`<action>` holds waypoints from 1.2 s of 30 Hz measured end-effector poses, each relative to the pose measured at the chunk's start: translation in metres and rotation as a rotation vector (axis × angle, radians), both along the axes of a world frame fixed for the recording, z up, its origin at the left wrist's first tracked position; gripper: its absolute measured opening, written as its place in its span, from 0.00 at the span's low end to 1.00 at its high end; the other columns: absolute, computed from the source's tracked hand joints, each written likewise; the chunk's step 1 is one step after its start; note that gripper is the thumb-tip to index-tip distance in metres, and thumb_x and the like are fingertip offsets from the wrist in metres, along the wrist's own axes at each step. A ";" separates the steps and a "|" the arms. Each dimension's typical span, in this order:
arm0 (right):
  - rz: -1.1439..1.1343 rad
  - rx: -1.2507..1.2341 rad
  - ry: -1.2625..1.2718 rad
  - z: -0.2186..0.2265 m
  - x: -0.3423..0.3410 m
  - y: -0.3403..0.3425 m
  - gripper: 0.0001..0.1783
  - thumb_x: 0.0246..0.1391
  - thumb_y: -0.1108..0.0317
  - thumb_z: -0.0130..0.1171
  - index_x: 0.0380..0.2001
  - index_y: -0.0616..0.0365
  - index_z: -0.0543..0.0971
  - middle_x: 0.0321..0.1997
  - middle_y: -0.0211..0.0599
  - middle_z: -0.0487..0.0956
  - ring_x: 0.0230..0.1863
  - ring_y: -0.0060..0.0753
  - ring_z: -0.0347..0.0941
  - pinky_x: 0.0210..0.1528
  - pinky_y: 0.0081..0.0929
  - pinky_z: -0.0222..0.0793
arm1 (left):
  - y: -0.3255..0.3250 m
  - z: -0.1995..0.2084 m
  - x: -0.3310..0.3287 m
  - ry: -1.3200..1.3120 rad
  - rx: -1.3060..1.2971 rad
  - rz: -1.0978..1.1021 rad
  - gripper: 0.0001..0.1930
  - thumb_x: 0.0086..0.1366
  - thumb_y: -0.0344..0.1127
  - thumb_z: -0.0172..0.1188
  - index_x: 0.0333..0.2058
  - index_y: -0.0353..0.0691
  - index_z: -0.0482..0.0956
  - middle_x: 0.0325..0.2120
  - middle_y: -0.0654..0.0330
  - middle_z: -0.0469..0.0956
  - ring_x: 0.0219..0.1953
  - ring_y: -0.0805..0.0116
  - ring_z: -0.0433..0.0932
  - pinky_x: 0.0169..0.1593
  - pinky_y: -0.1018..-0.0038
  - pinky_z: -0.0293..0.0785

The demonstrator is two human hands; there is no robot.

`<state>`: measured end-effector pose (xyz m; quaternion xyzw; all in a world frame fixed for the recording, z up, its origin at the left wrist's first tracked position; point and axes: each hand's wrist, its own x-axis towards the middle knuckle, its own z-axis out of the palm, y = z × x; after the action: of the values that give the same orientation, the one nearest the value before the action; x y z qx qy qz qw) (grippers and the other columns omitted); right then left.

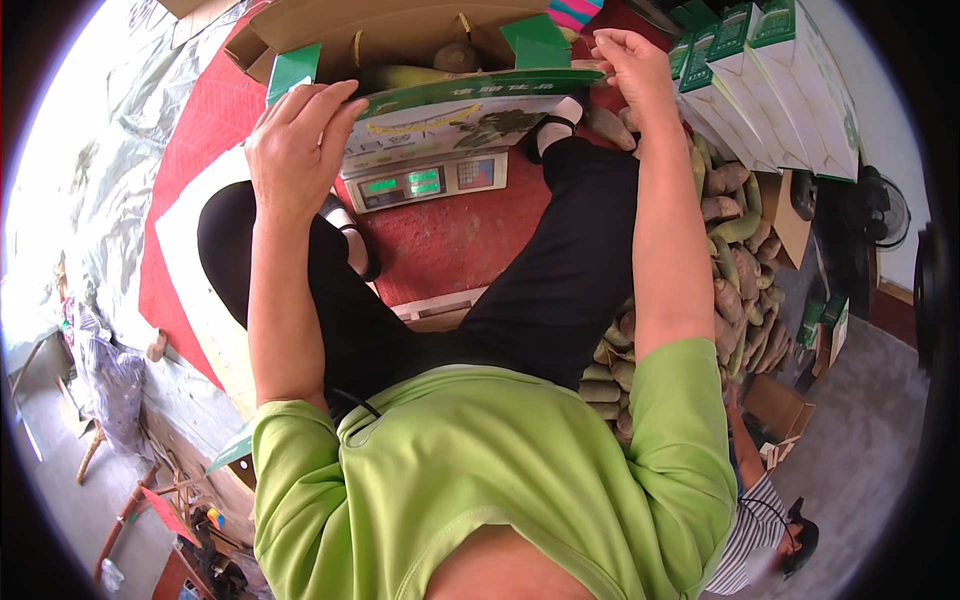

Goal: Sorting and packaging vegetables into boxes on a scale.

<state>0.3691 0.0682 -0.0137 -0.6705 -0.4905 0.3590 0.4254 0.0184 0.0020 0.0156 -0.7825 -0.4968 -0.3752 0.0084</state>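
Observation:
A green-and-white cardboard box (pixel 455 130), its flaps up, stands in front of me on a digital scale (pixel 425 183) with lit green figures. Inside lie a long green vegetable (pixel 400 77) and a round brown one (pixel 457 58); yellow cord handles show on the inner back wall. My left hand (pixel 298 140) is closed at the left end of the front flap, thumb and fingers at its edge. At the flap's right end is my right hand (pixel 632 72), fingers bent and fingertips against the edge. Part of its grip is hidden.
A heap of brown and green root vegetables (pixel 735 260) lies to my right. Beyond it lean several folded green-and-white boxes (pixel 765 85), with a fan (pixel 885 205) near the wall. Red matting (pixel 440 250) covers the floor between my legs. Another person (pixel 760 530) is at lower right.

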 end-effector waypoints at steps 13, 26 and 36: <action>0.022 -0.010 -0.009 0.001 -0.003 0.002 0.15 0.55 0.58 0.60 0.42 0.53 0.81 0.33 0.25 0.80 0.30 0.14 0.72 0.29 0.13 0.63 | 0.003 -0.002 0.000 0.107 -0.012 0.035 0.13 0.57 0.43 0.63 0.39 0.46 0.82 0.33 0.64 0.79 0.39 0.64 0.78 0.42 0.68 0.74; 0.055 -0.002 0.008 0.002 -0.006 0.007 0.15 0.55 0.60 0.59 0.43 0.54 0.80 0.34 0.26 0.80 0.30 0.15 0.71 0.30 0.15 0.62 | 0.007 -0.001 -0.002 0.121 0.051 -0.005 0.12 0.53 0.36 0.65 0.38 0.43 0.82 0.32 0.62 0.79 0.38 0.62 0.77 0.44 0.67 0.73; 0.010 0.191 0.002 0.001 -0.021 0.028 0.16 0.54 0.63 0.61 0.45 0.56 0.79 0.34 0.24 0.79 0.31 0.14 0.71 0.28 0.15 0.64 | 0.009 -0.003 -0.001 0.191 -0.003 -0.098 0.07 0.52 0.32 0.62 0.32 0.42 0.80 0.30 0.63 0.76 0.39 0.62 0.75 0.49 0.66 0.70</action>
<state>0.3480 0.0959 -0.0123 -0.6240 -0.5254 0.3132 0.4863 0.0174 0.0113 0.0125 -0.8381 -0.4553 -0.2982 0.0362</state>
